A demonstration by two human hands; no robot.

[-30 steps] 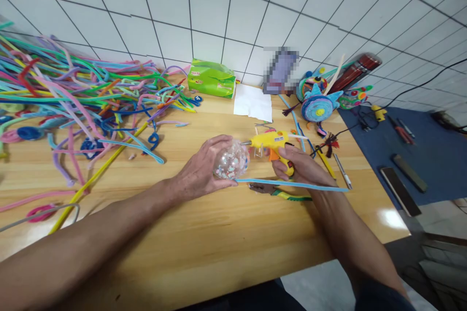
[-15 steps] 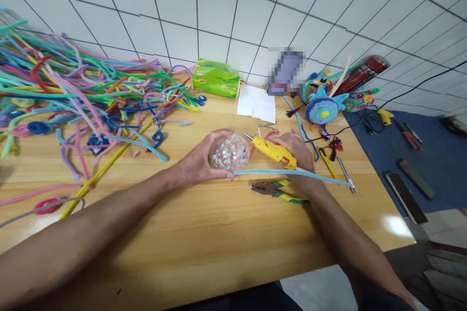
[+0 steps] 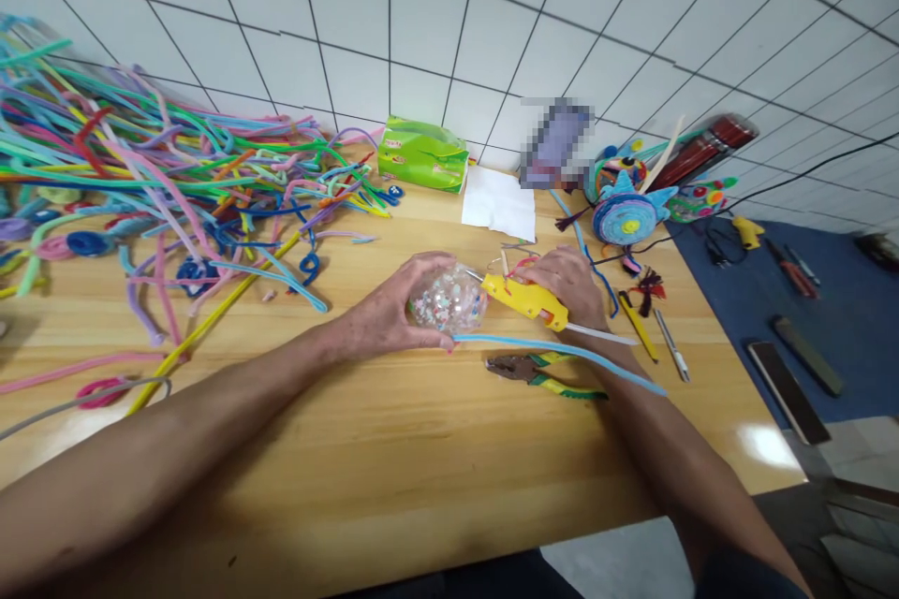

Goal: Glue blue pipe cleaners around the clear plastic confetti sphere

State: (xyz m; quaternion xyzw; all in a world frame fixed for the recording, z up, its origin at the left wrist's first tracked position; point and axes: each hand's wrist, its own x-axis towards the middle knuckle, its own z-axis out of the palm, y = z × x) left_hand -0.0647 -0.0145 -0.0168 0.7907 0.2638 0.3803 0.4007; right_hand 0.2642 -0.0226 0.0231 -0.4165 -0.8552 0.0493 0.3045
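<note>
White, square-tiled wall (image 3: 428, 0) behind smooth, glossy wooden table (image 3: 393, 487). At left, tangled heap of fuzzy stems (image 3: 175, 164) in many colours. Near the table's middle, between spread thumb and fingers of left hand (image 3: 390, 304), clear round ball (image 3: 449, 301), shiny, speckled with small coloured bits; fuzzy blue strip (image 3: 520, 341) beside thumb. Around yellow glue gun (image 3: 523, 298), curled fingers of right hand (image 3: 566, 281); metal tip close to ball.

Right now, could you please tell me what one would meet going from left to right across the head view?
Pink coil, left hand, ball, glue gun, pen, dark block.
</note>
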